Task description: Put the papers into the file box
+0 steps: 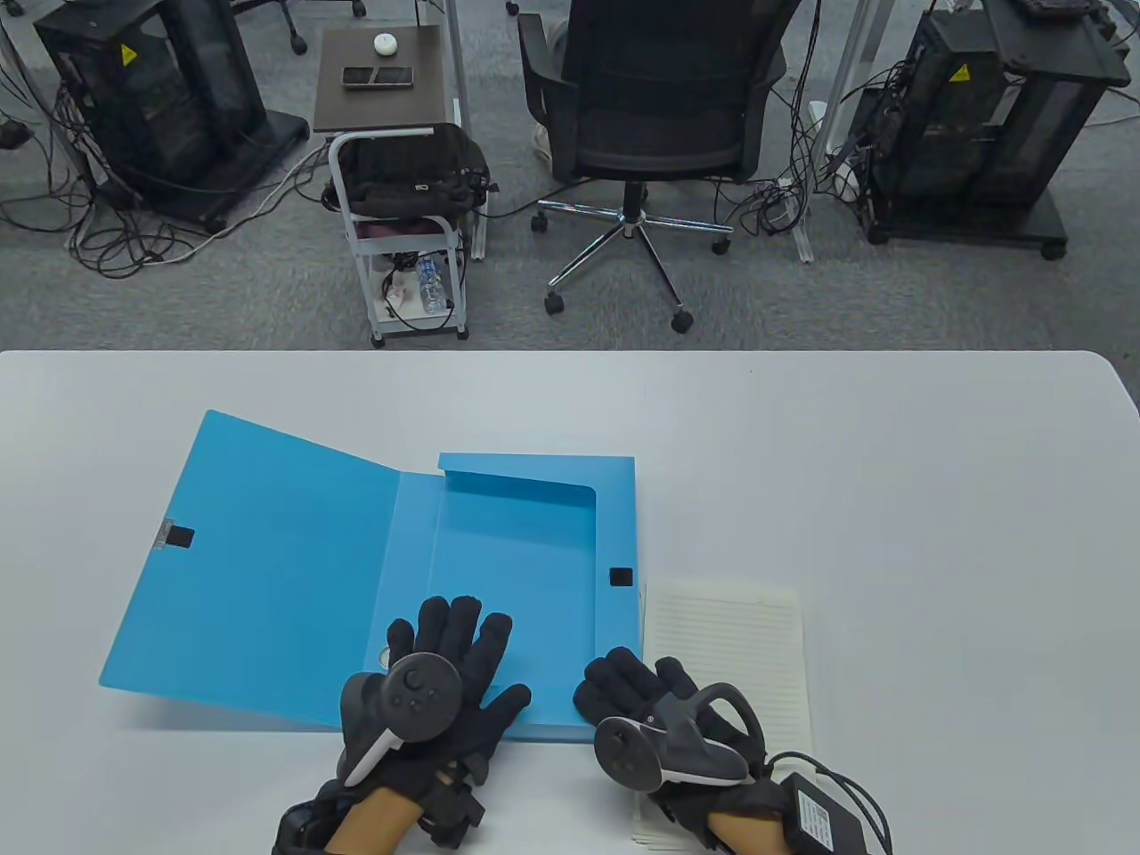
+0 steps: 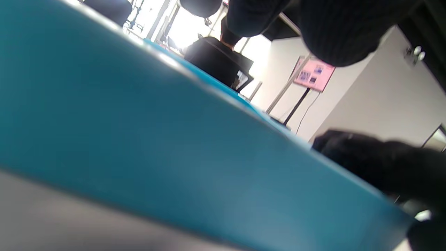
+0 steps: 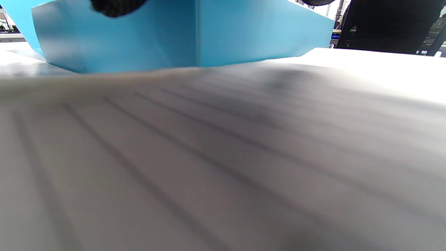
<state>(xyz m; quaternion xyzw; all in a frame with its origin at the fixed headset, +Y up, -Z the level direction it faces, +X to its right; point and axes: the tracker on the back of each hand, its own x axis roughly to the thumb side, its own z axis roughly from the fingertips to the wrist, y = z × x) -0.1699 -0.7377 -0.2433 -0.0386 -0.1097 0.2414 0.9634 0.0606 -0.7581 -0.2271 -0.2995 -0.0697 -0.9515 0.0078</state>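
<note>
A blue file box [image 1: 525,543] lies open on the white table, its lid [image 1: 258,552] folded out to the left. My left hand [image 1: 450,655] lies flat with spread fingers on the box's near end. My right hand [image 1: 637,690] rests on the left edge of a stack of lined papers [image 1: 739,659] just right of the box, fingers against the box's side wall. The left wrist view shows the blue box wall [image 2: 174,157] close up. The right wrist view shows the lined papers [image 3: 223,157] with the box [image 3: 181,35] behind.
The table's far edge [image 1: 570,354] runs across the middle of the table view. Beyond it stand an office chair [image 1: 655,116], a small cart [image 1: 405,196] and equipment racks on the floor. A black cable box [image 1: 824,815] hangs at my right wrist.
</note>
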